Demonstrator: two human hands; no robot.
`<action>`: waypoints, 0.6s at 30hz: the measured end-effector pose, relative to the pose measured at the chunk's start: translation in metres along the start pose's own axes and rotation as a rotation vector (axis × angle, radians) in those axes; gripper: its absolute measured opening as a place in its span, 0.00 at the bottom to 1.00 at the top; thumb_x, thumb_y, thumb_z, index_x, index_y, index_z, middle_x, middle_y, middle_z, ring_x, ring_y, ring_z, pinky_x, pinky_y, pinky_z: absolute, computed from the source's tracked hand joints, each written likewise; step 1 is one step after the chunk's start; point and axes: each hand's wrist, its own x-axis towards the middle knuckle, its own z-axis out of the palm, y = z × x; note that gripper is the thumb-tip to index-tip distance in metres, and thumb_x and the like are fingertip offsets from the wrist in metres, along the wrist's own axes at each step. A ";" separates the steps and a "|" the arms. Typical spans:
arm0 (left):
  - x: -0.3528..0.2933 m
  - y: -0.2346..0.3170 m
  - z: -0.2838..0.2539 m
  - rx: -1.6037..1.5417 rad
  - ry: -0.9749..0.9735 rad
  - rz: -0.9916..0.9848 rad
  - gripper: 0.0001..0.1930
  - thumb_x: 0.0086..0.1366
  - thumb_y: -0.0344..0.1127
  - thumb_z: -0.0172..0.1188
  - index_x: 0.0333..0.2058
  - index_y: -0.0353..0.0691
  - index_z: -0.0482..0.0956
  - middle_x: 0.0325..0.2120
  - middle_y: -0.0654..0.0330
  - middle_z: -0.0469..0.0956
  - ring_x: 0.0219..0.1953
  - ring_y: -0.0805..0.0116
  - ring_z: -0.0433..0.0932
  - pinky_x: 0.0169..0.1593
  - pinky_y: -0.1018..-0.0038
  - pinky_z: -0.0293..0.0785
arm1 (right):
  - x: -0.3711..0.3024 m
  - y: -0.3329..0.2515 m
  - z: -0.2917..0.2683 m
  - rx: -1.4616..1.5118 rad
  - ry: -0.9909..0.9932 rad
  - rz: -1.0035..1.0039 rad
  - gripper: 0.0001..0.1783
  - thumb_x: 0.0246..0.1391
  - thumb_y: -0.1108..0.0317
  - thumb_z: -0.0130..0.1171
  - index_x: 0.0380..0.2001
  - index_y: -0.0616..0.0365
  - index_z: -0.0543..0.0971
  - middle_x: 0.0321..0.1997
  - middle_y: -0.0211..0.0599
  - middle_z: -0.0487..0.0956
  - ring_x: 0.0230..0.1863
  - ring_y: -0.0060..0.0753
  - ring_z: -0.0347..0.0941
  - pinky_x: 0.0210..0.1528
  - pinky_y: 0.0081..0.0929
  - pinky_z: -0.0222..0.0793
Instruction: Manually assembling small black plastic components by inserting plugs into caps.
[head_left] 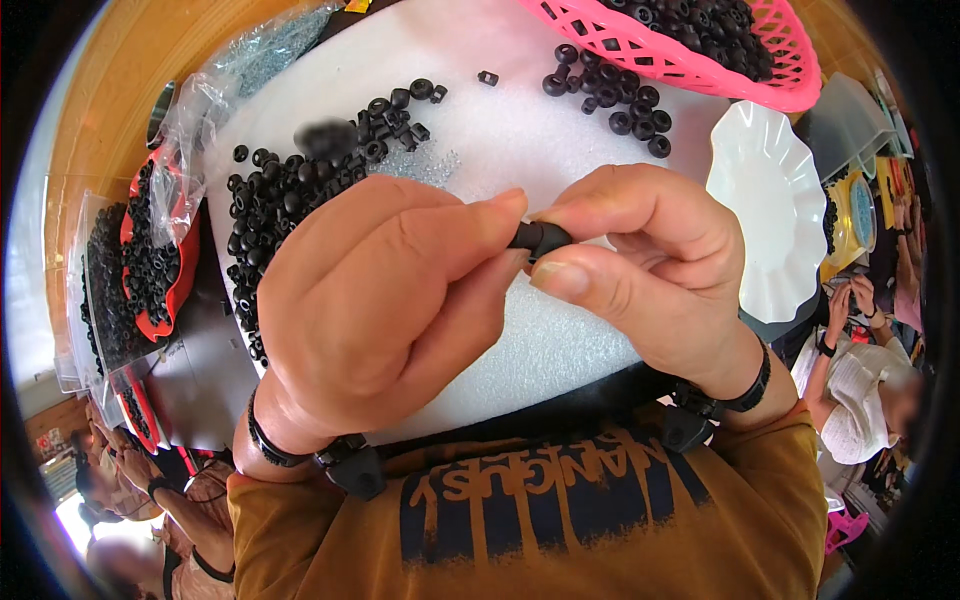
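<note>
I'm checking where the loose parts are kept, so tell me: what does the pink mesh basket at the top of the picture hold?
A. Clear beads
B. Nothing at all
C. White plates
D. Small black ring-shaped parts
D: the pink mesh basket holds a heap of small black ring-shaped parts, like those lying loose on the white foam pad below it.

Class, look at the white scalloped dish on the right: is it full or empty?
Empty, as far as shown: the white scalloped dish shows only bare white inside, while black rings lie loose on the white foam pad beside it.
</note>
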 end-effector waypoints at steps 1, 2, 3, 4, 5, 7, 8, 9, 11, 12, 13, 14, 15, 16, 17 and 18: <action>0.001 -0.001 -0.002 -0.019 -0.028 -0.007 0.12 0.45 0.18 0.55 0.32 0.27 0.76 0.18 0.56 0.71 0.19 0.68 0.69 0.22 0.76 0.62 | 0.000 0.000 0.000 -0.022 -0.011 -0.020 0.10 0.46 0.80 0.58 0.34 0.67 0.73 0.32 0.41 0.75 0.33 0.25 0.72 0.37 0.20 0.68; 0.002 -0.001 -0.003 -0.022 -0.028 -0.008 0.12 0.45 0.18 0.55 0.32 0.27 0.76 0.18 0.56 0.71 0.19 0.68 0.69 0.22 0.76 0.62 | 0.000 0.001 0.000 -0.046 -0.021 -0.037 0.10 0.46 0.80 0.58 0.34 0.67 0.72 0.32 0.41 0.75 0.33 0.25 0.72 0.36 0.20 0.68; 0.003 -0.002 -0.005 -0.032 -0.055 -0.015 0.12 0.44 0.18 0.56 0.32 0.28 0.76 0.17 0.56 0.71 0.19 0.68 0.69 0.22 0.76 0.62 | 0.000 0.001 0.000 -0.046 -0.019 -0.034 0.10 0.46 0.80 0.58 0.34 0.67 0.72 0.32 0.41 0.75 0.33 0.25 0.72 0.36 0.20 0.68; 0.003 -0.003 -0.005 -0.043 -0.082 -0.021 0.12 0.44 0.18 0.56 0.31 0.28 0.76 0.17 0.57 0.71 0.19 0.68 0.69 0.23 0.76 0.62 | 0.000 0.000 0.000 -0.032 -0.013 -0.010 0.10 0.46 0.80 0.58 0.34 0.67 0.73 0.32 0.41 0.76 0.34 0.25 0.72 0.37 0.20 0.69; 0.003 -0.004 -0.005 -0.044 -0.082 -0.023 0.12 0.44 0.18 0.56 0.31 0.28 0.76 0.17 0.57 0.71 0.19 0.68 0.69 0.23 0.76 0.62 | -0.001 0.000 0.001 -0.016 -0.008 0.013 0.09 0.46 0.80 0.58 0.34 0.67 0.73 0.32 0.41 0.76 0.34 0.25 0.73 0.37 0.19 0.69; 0.001 -0.006 -0.002 -0.065 -0.077 -0.050 0.12 0.44 0.19 0.56 0.32 0.29 0.76 0.19 0.56 0.71 0.20 0.68 0.69 0.24 0.76 0.63 | -0.001 0.002 0.004 0.083 0.021 0.060 0.09 0.47 0.79 0.58 0.34 0.67 0.73 0.32 0.41 0.76 0.34 0.25 0.73 0.37 0.20 0.69; 0.000 -0.007 -0.002 -0.064 -0.077 -0.051 0.12 0.44 0.19 0.56 0.32 0.29 0.76 0.19 0.56 0.71 0.20 0.68 0.69 0.24 0.76 0.63 | 0.000 0.002 0.005 0.182 0.047 0.101 0.08 0.48 0.78 0.57 0.34 0.66 0.73 0.32 0.40 0.77 0.35 0.26 0.73 0.38 0.20 0.70; -0.001 -0.006 0.000 -0.069 -0.064 -0.059 0.14 0.43 0.20 0.58 0.33 0.29 0.76 0.20 0.56 0.71 0.20 0.68 0.69 0.24 0.76 0.63 | 0.000 0.001 0.004 0.182 0.046 0.101 0.08 0.48 0.78 0.57 0.34 0.66 0.73 0.32 0.40 0.77 0.35 0.26 0.73 0.38 0.20 0.70; -0.001 -0.005 0.005 -0.078 -0.052 -0.067 0.16 0.42 0.22 0.60 0.34 0.29 0.75 0.21 0.56 0.71 0.20 0.68 0.69 0.24 0.77 0.63 | 0.001 -0.003 0.002 0.285 0.087 0.299 0.08 0.49 0.75 0.57 0.34 0.65 0.73 0.33 0.40 0.77 0.36 0.26 0.74 0.39 0.21 0.70; 0.000 -0.005 0.009 -0.036 -0.040 -0.041 0.18 0.41 0.22 0.61 0.35 0.29 0.75 0.22 0.56 0.71 0.20 0.69 0.69 0.24 0.77 0.63 | 0.001 -0.003 0.003 0.285 0.090 0.299 0.08 0.49 0.75 0.57 0.34 0.65 0.73 0.33 0.40 0.77 0.36 0.26 0.74 0.39 0.21 0.70; 0.001 -0.005 0.012 0.007 -0.027 -0.015 0.20 0.40 0.23 0.63 0.36 0.29 0.74 0.23 0.55 0.71 0.21 0.69 0.68 0.24 0.78 0.63 | 0.003 -0.003 0.004 0.424 0.115 0.337 0.08 0.49 0.74 0.58 0.34 0.64 0.74 0.33 0.40 0.78 0.36 0.27 0.74 0.40 0.22 0.71; 0.000 -0.006 0.013 0.008 -0.028 -0.017 0.20 0.40 0.23 0.63 0.36 0.29 0.74 0.23 0.55 0.71 0.21 0.69 0.68 0.24 0.78 0.63 | 0.004 -0.003 0.005 0.565 0.136 0.374 0.09 0.49 0.73 0.58 0.35 0.63 0.74 0.33 0.40 0.78 0.36 0.27 0.74 0.41 0.23 0.71; 0.000 -0.007 0.014 0.070 -0.005 0.037 0.21 0.39 0.23 0.64 0.37 0.29 0.74 0.23 0.56 0.71 0.20 0.70 0.68 0.23 0.78 0.63 | 0.004 -0.003 0.005 0.566 0.135 0.376 0.09 0.49 0.73 0.58 0.35 0.63 0.74 0.33 0.40 0.78 0.36 0.27 0.74 0.41 0.23 0.71; -0.001 -0.008 0.015 0.132 0.018 0.090 0.22 0.38 0.23 0.65 0.37 0.29 0.73 0.23 0.56 0.70 0.20 0.70 0.68 0.23 0.79 0.63 | 0.004 -0.002 0.006 0.569 0.118 0.371 0.09 0.49 0.73 0.58 0.35 0.62 0.74 0.33 0.39 0.78 0.36 0.27 0.74 0.41 0.24 0.71; -0.001 -0.008 0.016 0.129 0.016 0.090 0.22 0.38 0.23 0.65 0.37 0.29 0.73 0.23 0.56 0.70 0.20 0.70 0.68 0.23 0.79 0.63 | 0.004 -0.002 0.005 0.572 0.105 0.366 0.09 0.49 0.72 0.58 0.35 0.62 0.75 0.33 0.39 0.78 0.36 0.27 0.75 0.42 0.24 0.71; -0.001 -0.008 0.016 0.125 0.022 0.084 0.22 0.38 0.22 0.65 0.36 0.29 0.73 0.22 0.56 0.70 0.20 0.71 0.67 0.22 0.79 0.63 | 0.003 -0.002 0.005 0.572 0.108 0.367 0.09 0.49 0.72 0.58 0.35 0.62 0.75 0.33 0.39 0.78 0.36 0.27 0.75 0.42 0.24 0.71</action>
